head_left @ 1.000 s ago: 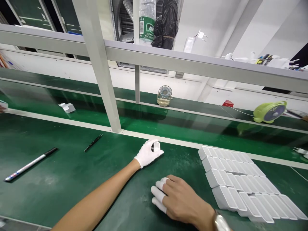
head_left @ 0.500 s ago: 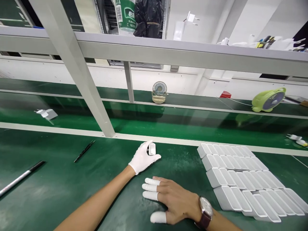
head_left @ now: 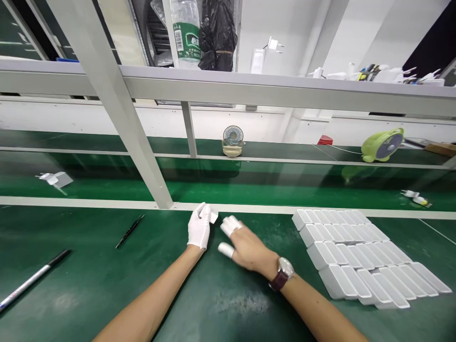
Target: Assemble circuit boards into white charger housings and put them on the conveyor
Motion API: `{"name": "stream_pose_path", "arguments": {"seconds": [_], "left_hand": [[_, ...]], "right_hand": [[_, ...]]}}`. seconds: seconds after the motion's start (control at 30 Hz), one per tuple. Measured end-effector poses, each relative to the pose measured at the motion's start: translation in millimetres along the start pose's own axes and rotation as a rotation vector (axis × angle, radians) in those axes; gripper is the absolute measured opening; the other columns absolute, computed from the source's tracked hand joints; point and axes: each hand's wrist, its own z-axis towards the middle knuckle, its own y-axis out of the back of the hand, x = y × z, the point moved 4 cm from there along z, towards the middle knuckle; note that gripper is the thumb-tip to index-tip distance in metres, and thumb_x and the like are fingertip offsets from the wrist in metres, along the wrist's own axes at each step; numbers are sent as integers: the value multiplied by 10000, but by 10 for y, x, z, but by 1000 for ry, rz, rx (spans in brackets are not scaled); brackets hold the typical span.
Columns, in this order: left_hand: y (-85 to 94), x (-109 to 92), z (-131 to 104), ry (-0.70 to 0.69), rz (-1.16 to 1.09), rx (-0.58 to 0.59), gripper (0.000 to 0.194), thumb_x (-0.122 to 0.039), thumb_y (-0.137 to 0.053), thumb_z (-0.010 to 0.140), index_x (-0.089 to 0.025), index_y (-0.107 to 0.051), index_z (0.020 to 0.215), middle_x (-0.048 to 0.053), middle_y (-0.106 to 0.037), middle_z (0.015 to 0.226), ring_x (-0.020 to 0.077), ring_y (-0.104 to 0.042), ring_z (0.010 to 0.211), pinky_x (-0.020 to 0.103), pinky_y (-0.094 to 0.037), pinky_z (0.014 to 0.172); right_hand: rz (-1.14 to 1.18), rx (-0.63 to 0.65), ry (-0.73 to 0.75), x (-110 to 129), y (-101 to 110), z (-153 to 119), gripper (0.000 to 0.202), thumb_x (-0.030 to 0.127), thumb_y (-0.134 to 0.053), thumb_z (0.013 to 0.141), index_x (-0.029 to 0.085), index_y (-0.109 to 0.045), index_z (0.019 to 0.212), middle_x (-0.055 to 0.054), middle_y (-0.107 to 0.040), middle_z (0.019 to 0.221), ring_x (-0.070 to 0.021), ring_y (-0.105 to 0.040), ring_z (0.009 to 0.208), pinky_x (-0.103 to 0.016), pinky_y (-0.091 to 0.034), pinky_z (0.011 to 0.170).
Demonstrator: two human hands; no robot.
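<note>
My left hand, in a white glove, is closed on a small white plastic piece just above the green mat near the rail. Part of the piece is hidden by the fingers, and I cannot make out its exact kind. To the right of it, my right hand has white finger cots on its fingertips and a watch on the wrist. Its fingers are apart from the thumb and hold nothing; they point toward the white piece without touching it.
Rows of white plastic housings stand on the mat at right. Tweezers and a silver-and-black pen lie at left. A slanted metal post rises from the rail. Behind stand a small fan and a green fan.
My left hand has closed around the white piece and lifted or turned it. My right hand has moved forward, closer to the left one. The view has shifted a little.
</note>
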Motion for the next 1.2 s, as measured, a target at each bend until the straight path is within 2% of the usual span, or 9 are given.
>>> {"name": "stream_pose_path", "arguments": {"seconds": [0.07,0.1,0.23,0.3,0.4,0.5,0.73,1.03,1.2], "left_hand": [[-10,-1,-32,-6,-18,25,624,-629,-578,887,-138,-584,1273,129,-695,1159,224,-684,1023,355,-555,928],[-16,-4,-50,-7,-24,41,618,-609,-582,892,-137,-571,1291,130,-690,1175,224,-680,1040,355,-552,936],[-56,-39,-127,-18,135,156,642,-501,-684,849,-172,-515,1374,126,-647,1282,261,-635,1168,416,-499,1030],[-98,-68,-175,-65,275,240,681,-469,-735,806,-192,-510,1387,122,-645,1291,287,-628,1183,451,-484,1048],[-185,-112,-257,-199,405,372,676,-429,-749,781,-187,-526,1371,120,-635,1312,296,-603,1221,454,-459,1079],[-254,-117,-317,-277,468,457,684,-404,-750,767,-189,-524,1376,107,-616,1335,277,-596,1220,435,-451,1087],[-254,-80,-338,-205,489,483,745,-456,-769,738,-204,-511,1390,92,-633,1291,255,-656,1079,415,-514,999],[-198,-89,-331,-198,476,422,565,-394,-690,790,-185,-576,1303,95,-657,1249,232,-684,997,405,-549,948],[-195,-82,-279,-141,445,431,566,-383,-670,805,-194,-546,1324,94,-655,1269,239,-689,1038,406,-555,956]], "right_hand": [[6,56,176,123,-78,10,628,597,-488,976,247,-439,1495,-56,-437,1566,-242,-339,1477,-398,-272,1221],[-11,45,162,78,-83,21,598,576,-498,979,257,-456,1482,-54,-455,1554,-244,-357,1467,-418,-275,1219],[-115,-118,-181,-356,61,-24,501,285,-326,1052,-39,-469,1406,-349,-484,1427,-413,-415,1403,-677,-278,1125],[-130,-123,-175,-352,93,-142,474,269,-357,1038,-53,-524,1342,-366,-513,1384,-425,-458,1366,-649,-347,1095],[-95,-35,95,16,27,-378,350,366,-511,999,163,-631,1258,-150,-583,1413,-267,-491,1367,-403,-380,1154],[-87,-14,415,414,-25,-581,296,346,-466,1030,176,-641,1199,-91,-618,1373,-219,-491,1362,-357,-314,1195],[-81,-46,568,493,-1,-669,370,396,-462,1034,110,-613,1215,-133,-664,1270,-233,-577,1257,-373,-394,1131],[-64,-146,637,437,-203,-798,437,445,-519,999,98,-616,1246,-157,-607,1386,-272,-514,1346,-417,-366,1180],[-82,-295,678,423,-310,-841,244,260,-559,990,133,-670,1167,-127,-633,1366,-267,-537,1333,-435,-354,1200]]}}
